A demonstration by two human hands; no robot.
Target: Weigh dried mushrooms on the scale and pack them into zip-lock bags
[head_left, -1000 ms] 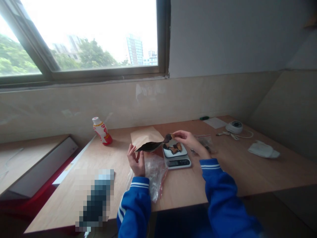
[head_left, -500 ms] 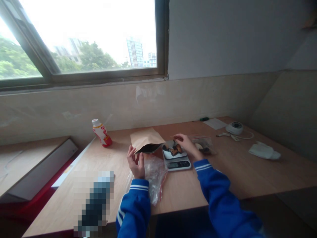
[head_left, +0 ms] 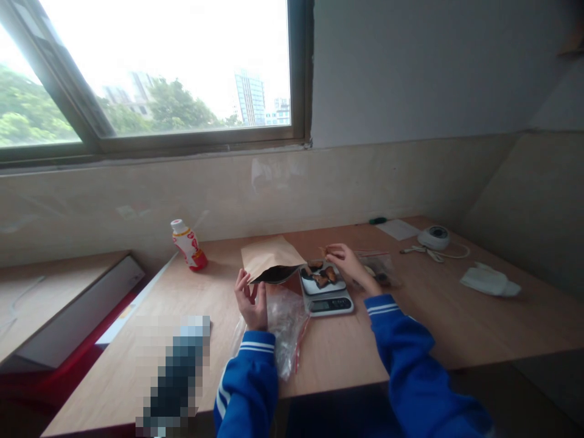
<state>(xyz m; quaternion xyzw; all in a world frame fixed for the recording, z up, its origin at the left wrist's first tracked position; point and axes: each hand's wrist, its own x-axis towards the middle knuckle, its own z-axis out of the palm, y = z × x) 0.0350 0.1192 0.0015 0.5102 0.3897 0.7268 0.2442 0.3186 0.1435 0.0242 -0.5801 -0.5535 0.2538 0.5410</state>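
Note:
My left hand [head_left: 252,303] grips the near left corner of a brown paper bag [head_left: 271,252], whose dark mouth gapes toward me. Right of the bag stands a kitchen scale [head_left: 331,305] with a white top and a small display. Several brown, dried-looking pieces [head_left: 323,278] lie on its platform. Above the scale's far right side, my right hand [head_left: 349,263] pinches a thin brown piece [head_left: 325,251] of similar look between its fingertips. A clear zip bag [head_left: 285,331] lies crumpled beneath my left hand and the paper bag.
Behind my right wrist lies another clear zip bag [head_left: 385,264] with dark and pale contents. A red-and-white bottle [head_left: 189,246] stands at the back left. On the right are a white round device with a cable [head_left: 433,237], a white cloth-like bundle [head_left: 490,280] and a paper sheet [head_left: 398,229].
My right hand has shifted slightly right, away from the pieces on the scale, still pinching the brown piece. My left hand keeps its hold on the paper bag.

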